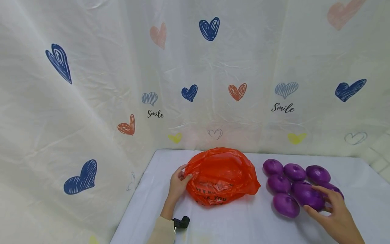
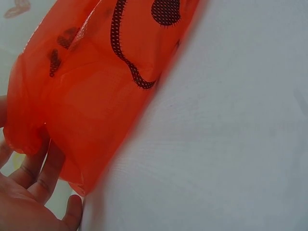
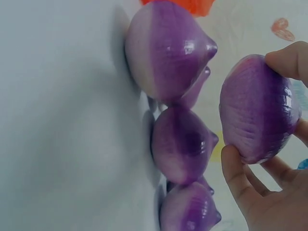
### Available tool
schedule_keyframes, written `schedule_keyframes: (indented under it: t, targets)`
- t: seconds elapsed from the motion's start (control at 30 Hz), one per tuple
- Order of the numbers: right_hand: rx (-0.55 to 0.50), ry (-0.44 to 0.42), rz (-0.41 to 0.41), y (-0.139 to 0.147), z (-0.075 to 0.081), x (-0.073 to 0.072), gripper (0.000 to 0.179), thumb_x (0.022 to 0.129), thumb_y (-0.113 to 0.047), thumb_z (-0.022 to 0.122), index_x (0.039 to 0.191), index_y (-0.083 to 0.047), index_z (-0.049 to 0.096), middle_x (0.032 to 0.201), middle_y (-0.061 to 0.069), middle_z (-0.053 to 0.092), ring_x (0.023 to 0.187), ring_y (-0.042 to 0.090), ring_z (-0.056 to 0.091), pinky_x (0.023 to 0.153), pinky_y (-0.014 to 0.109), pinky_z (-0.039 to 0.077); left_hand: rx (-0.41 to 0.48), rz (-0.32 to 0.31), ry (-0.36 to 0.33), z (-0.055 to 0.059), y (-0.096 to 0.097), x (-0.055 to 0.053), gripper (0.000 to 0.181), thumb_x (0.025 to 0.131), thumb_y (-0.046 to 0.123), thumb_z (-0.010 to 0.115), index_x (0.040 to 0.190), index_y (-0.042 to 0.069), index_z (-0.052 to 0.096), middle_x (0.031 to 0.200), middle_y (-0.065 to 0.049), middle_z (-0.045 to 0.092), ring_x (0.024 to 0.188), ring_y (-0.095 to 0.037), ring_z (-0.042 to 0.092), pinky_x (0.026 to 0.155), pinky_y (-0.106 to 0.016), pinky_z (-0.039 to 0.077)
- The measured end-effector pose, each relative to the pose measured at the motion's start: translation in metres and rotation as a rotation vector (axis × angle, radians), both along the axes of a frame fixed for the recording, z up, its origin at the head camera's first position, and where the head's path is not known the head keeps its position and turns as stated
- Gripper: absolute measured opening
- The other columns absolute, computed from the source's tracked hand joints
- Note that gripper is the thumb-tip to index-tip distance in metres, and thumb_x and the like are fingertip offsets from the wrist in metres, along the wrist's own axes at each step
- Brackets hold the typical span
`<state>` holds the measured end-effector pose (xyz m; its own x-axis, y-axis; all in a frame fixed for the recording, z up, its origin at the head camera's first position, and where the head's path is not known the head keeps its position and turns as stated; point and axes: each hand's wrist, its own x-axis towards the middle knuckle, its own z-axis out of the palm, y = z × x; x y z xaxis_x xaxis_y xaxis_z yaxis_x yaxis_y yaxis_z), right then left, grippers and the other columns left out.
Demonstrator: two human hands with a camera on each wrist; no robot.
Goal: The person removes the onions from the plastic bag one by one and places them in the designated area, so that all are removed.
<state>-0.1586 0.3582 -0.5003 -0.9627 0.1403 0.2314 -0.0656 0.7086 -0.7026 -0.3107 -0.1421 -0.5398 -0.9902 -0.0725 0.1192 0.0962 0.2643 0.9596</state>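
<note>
A red plastic bag (image 1: 213,196) with black print lies on the table, its mouth spread wide. My left hand (image 1: 179,183) pinches the bag's left rim between thumb and fingers; in the left wrist view the fingers (image 2: 45,178) reach behind the thin plastic. On the right, my right hand (image 1: 335,211) grips a purple onion (image 1: 306,195) by its sides. The right wrist view shows this onion (image 3: 257,110) raised off the table, thumb on one side and fingers on the other. Beneath and around it sit several more purple onions (image 1: 286,205), grouped close together.
A white cloth covers the table (image 1: 231,223). Behind it and along the left hangs a pale curtain (image 1: 213,118) printed with hearts and the word Smile. A black camera mount (image 1: 181,222) sits on my left wrist.
</note>
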Motion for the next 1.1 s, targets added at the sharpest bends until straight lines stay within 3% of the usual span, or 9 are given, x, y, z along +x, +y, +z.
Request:
schedule_keyframes:
  t: [0.07,0.17,0.27,0.3,0.33,0.4,0.77,1.0,1.1]
  targets:
    - [0.003,0.009,0.0,0.003,-0.002,0.002,0.081,0.09,-0.03,0.08,0.152,-0.003,0.036,0.141,0.03,0.034,0.097,-0.027,0.022,0.066,0.002,0.037,-0.003,-0.001,0.004,0.0,0.0,0.0,0.044,0.096,0.02,0.071,0.139,0.029,0.062,0.09,-0.005,0.058,0.084,-0.02,0.055,0.073,-0.023,0.052]
    - [0.016,-0.009,-0.017,0.007,-0.004,0.003,0.081,0.089,-0.03,0.08,0.15,0.001,0.036,0.138,0.032,0.034,0.096,-0.018,0.036,0.063,0.009,0.042,-0.006,-0.001,0.006,0.001,0.0,0.001,0.045,0.096,0.02,0.071,0.139,0.028,0.062,0.09,-0.005,0.058,0.084,-0.019,0.055,0.073,-0.022,0.052]
    - [0.023,-0.045,-0.03,0.009,-0.005,0.003,0.082,0.09,-0.031,0.08,0.149,0.004,0.036,0.136,0.037,0.033,0.097,0.013,0.057,0.061,0.014,0.047,-0.005,-0.001,0.004,0.001,0.0,0.0,0.045,0.097,0.02,0.071,0.139,0.028,0.062,0.091,-0.005,0.059,0.084,-0.019,0.055,0.073,-0.022,0.052]
    - [0.022,-0.06,-0.035,0.01,-0.005,0.003,0.083,0.09,-0.032,0.08,0.149,0.005,0.035,0.136,0.038,0.032,0.096,0.027,0.058,0.06,0.015,0.047,-0.006,-0.003,0.006,0.001,0.0,0.0,0.045,0.097,0.02,0.07,0.14,0.028,0.062,0.091,-0.005,0.059,0.084,-0.019,0.055,0.074,-0.022,0.052]
    - [0.02,-0.07,-0.037,0.01,-0.006,0.003,0.084,0.09,-0.032,0.08,0.149,0.006,0.035,0.136,0.039,0.031,0.098,0.03,0.058,0.06,0.015,0.048,-0.007,-0.004,0.007,0.001,0.0,0.0,0.045,0.097,0.02,0.07,0.14,0.028,0.062,0.091,-0.005,0.059,0.084,-0.019,0.055,0.074,-0.022,0.052]
    - [0.018,-0.09,-0.035,0.011,-0.007,0.003,0.084,0.09,-0.033,0.079,0.149,0.007,0.033,0.136,0.04,0.03,0.103,0.051,0.051,0.06,0.015,0.047,-0.007,-0.005,0.008,0.002,0.0,0.0,0.045,0.097,0.019,0.07,0.14,0.028,0.061,0.091,-0.006,0.059,0.084,-0.019,0.055,0.074,-0.022,0.052]
    - [0.035,-0.162,-0.008,0.018,-0.012,0.004,0.084,0.093,-0.037,0.075,0.149,0.008,0.032,0.135,0.041,0.029,0.106,0.052,0.048,0.06,0.016,0.045,-0.012,-0.006,0.019,0.002,0.0,0.0,0.045,0.097,0.02,0.071,0.14,0.025,0.062,0.091,-0.007,0.059,0.083,-0.019,0.054,0.072,-0.021,0.051]
    - [0.056,-0.142,0.038,0.022,-0.017,0.006,0.08,0.092,-0.032,0.077,0.146,0.009,0.035,0.134,0.039,0.032,0.103,0.05,0.053,0.062,0.018,0.047,-0.008,-0.005,0.008,0.002,0.001,0.002,0.044,0.097,0.022,0.07,0.14,0.027,0.061,0.092,-0.006,0.06,0.084,-0.019,0.056,0.074,-0.021,0.053]
    - [0.063,-0.184,0.042,0.021,-0.017,0.005,0.084,0.093,-0.037,0.075,0.147,0.01,0.032,0.136,0.04,0.029,0.105,0.052,0.053,0.062,0.017,0.046,-0.01,-0.004,0.017,0.002,0.001,0.002,0.045,0.096,0.02,0.071,0.14,0.026,0.062,0.091,-0.006,0.059,0.084,-0.018,0.055,0.073,-0.021,0.052]
